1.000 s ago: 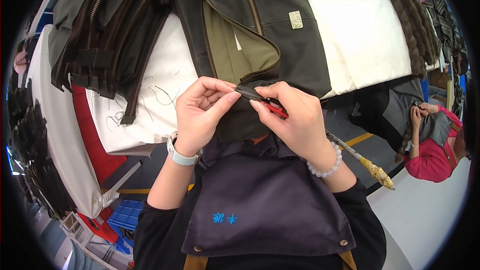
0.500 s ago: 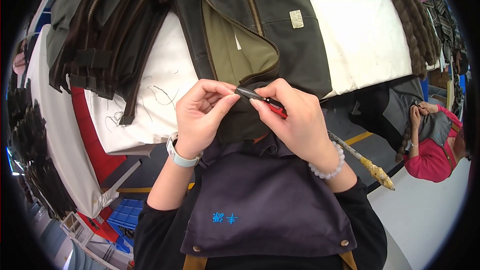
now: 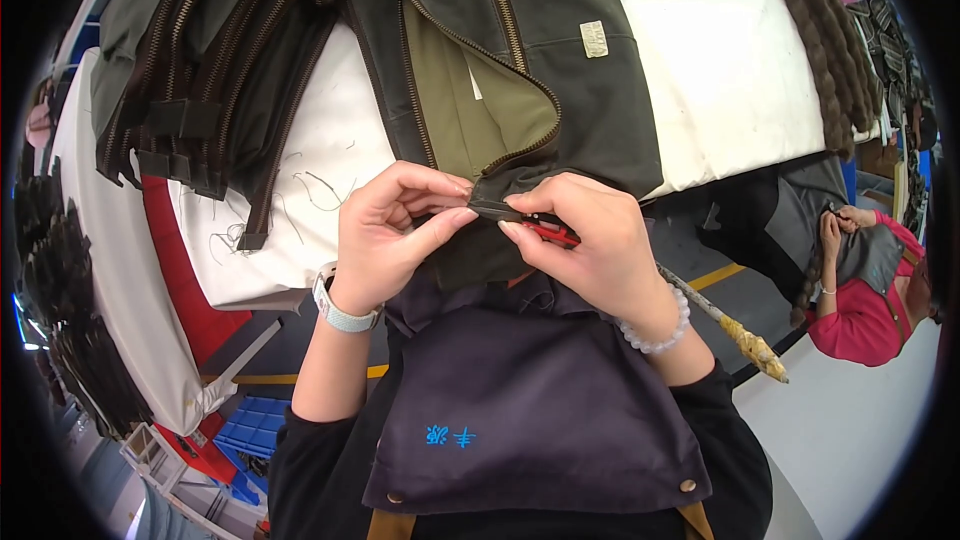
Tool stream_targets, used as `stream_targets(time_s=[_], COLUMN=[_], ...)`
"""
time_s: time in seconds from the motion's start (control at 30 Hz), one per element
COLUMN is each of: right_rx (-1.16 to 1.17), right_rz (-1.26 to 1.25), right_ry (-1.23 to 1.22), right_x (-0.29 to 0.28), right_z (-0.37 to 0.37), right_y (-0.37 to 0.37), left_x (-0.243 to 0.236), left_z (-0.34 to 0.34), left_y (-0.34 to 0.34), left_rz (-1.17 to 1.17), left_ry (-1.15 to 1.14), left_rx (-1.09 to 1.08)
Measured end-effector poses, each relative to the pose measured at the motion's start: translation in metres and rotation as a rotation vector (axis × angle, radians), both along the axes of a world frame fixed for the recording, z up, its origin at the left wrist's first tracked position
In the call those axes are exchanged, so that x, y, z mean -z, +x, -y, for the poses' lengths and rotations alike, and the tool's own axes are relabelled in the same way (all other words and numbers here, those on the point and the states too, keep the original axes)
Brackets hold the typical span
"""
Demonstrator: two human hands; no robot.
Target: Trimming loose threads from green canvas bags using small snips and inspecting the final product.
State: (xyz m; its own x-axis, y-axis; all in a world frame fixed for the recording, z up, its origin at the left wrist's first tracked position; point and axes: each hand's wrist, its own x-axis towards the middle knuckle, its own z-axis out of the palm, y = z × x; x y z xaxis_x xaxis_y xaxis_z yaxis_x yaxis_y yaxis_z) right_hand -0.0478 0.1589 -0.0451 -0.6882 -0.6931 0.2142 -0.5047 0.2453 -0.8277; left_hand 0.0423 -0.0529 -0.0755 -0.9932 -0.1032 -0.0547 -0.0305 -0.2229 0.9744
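A dark green jacket (image 3: pixel 590 120) lies on the white-covered table, its front partly open over an olive lining (image 3: pixel 445 90). Its brass-toothed zipper (image 3: pixel 553 105) curves down to the hem between my hands. My left hand (image 3: pixel 385 230) pinches the hem's edge between thumb and fingertips. In my right hand (image 3: pixel 600 240) is a pair of red and black thread snips (image 3: pixel 552 229), pointing left at the pinched edge. The blade tips are hard to tell from the dark cloth.
More dark jackets (image 3: pixel 190 70) with zippers are heaped on the left, beside loose thread ends (image 3: pixel 320 190) on the white cover (image 3: pixel 720 70). Brown braided fur strips (image 3: pixel 815 50) hang at right. Beyond a yellow-wrapped pole (image 3: pixel 745 340), a co-worker in pink (image 3: pixel 860 310) handles something.
My left hand has shifted slightly left, and the snips lie a little flatter and lower. The jacket's hem has bunched slightly under my fingers.
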Motion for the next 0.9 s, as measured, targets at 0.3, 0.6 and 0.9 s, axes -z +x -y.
stream_targets(time_s=[0.3, 0.6, 0.9], right_rx=[0.028, 0.047, 0.161], right_rz=[-0.141, -0.339, 0.317], right_ry=[0.038, 0.142, 0.074], right_x=[-0.007, -0.007, -0.02], right_z=[0.005, 0.009, 0.002], right_y=[0.008, 0.01, -0.007], left_x=[-0.003, 0.001, -0.026], left_z=[0.001, -0.002, -0.014], left_y=[-0.001, 0.003, 0.002], left_rz=[0.034, 0.028, -0.1], left_ry=[0.002, -0.082, -0.368], left_rx=[0.004, -0.051, -0.001])
